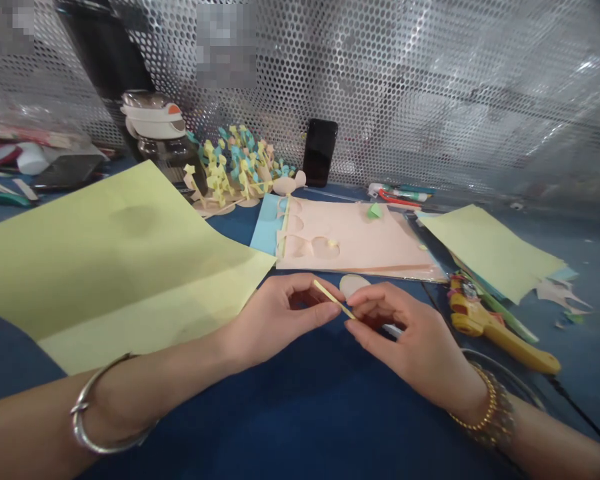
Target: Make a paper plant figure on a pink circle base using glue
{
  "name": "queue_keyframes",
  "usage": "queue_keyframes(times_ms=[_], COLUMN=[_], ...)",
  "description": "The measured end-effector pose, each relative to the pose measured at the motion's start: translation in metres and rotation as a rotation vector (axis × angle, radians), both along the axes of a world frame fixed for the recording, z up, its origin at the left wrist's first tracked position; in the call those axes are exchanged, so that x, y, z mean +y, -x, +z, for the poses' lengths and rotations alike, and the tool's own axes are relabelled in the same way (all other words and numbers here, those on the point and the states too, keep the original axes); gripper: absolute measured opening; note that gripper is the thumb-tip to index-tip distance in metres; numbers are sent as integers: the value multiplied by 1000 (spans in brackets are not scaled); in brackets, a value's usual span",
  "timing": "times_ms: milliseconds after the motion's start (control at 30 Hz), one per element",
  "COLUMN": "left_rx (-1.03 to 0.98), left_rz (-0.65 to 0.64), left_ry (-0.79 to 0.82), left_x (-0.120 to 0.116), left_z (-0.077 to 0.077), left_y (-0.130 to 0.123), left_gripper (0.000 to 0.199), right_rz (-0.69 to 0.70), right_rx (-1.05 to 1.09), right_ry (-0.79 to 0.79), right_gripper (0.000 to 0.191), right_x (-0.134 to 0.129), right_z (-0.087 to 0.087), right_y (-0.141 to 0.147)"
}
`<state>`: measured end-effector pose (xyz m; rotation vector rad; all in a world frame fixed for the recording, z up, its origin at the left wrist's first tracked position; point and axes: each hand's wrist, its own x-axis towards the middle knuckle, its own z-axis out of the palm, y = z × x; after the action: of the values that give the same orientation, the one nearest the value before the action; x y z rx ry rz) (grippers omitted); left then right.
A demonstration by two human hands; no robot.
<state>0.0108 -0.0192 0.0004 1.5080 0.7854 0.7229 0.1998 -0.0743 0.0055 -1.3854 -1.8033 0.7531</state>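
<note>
Yellow strip (333, 299) is between the two hands, mid-scene, held over the blue table (300, 420), slanting from far left to near right. Left hand (275, 320): thumb and forefinger pinched together on the strip, other fingers curled beneath. Right hand (410, 333): fingers bent, thumb and forefinger tips almost together at the strip's near right end; can't tell whether they actually grip it. Pale oval piece (354, 285) just beyond the fingertips, partly covered by right hand.

Large yellow sheet (130, 267) on the left, one corner reaching close to left hand. Far side, center: pink sheets (365, 233) with rounded cutouts along the left, green scrap (375, 211) on top, blue sheet (264, 227) sticking out left. Beyond and left, cluster of small paper flowers (237, 163), yellow, blue and peach, beside a dark bottle (155, 127) with white lid. Black phone (321, 152) upright, leaning on perforated metal panel (360, 73). Pens (403, 195) lie far right of it.

Right side: yellow glue gun (505, 340) with cord, near right hand; yellow-green sheets (490, 247) farther back, torn scraps (563, 292) at their right edge.
</note>
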Motion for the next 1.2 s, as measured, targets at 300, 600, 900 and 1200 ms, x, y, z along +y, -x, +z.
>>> queue_keyframes(times_ms=[300,600,900,1200], left_rx=[89,125,165,197], left_rz=[6,-8,-12,-28], left_ry=[-16,29,38,21], left_x=[-1,-4,-3,-5], left_z=[3,4,4,5], left_y=[-1,-1,0,1], left_gripper=[9,8,8,7], right_rz=[17,19,12,20], right_rx=[-26,-39,-47,-42], right_ry=[29,19,14,16], right_gripper=[11,6,7,10], right_x=[-2,-4,-4,-4], right_z=[2,4,5,7], right_y=[-3,-3,-2,-3])
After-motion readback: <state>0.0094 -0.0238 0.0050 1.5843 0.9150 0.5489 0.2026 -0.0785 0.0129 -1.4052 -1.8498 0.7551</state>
